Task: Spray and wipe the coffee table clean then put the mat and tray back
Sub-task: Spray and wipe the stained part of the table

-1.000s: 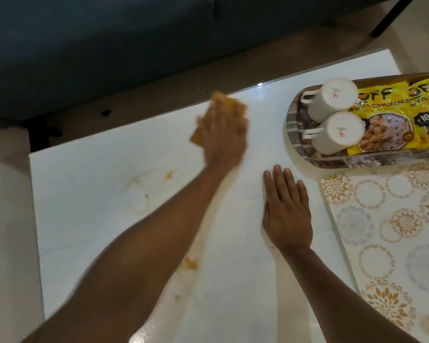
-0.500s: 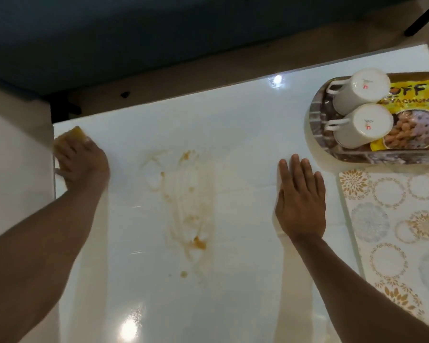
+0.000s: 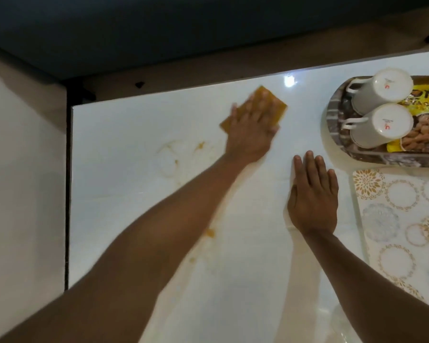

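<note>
My left hand (image 3: 252, 131) presses flat on an orange cloth (image 3: 275, 106) near the far edge of the white glossy coffee table (image 3: 124, 231), fingers straight on top of it. Orange smears and rings (image 3: 183, 157) mark the table left of that hand, and more spots (image 3: 209, 232) lie beside my left forearm. My right hand (image 3: 313, 194) rests flat on the tabletop with fingers stretched out. The tray (image 3: 332, 134) sits at the far right. The patterned mat (image 3: 401, 219) lies on the right, in front of the tray.
Two white cups (image 3: 379, 90) lie on their sides in the tray beside a yellow snack packet (image 3: 424, 127). A dark sofa (image 3: 183, 28) runs along the far side of the table. Pale floor (image 3: 22, 194) lies beyond the table's left edge.
My left hand swept the cloth from the table's far left corner back rightward to the far middle. My right hand stayed flat in place.
</note>
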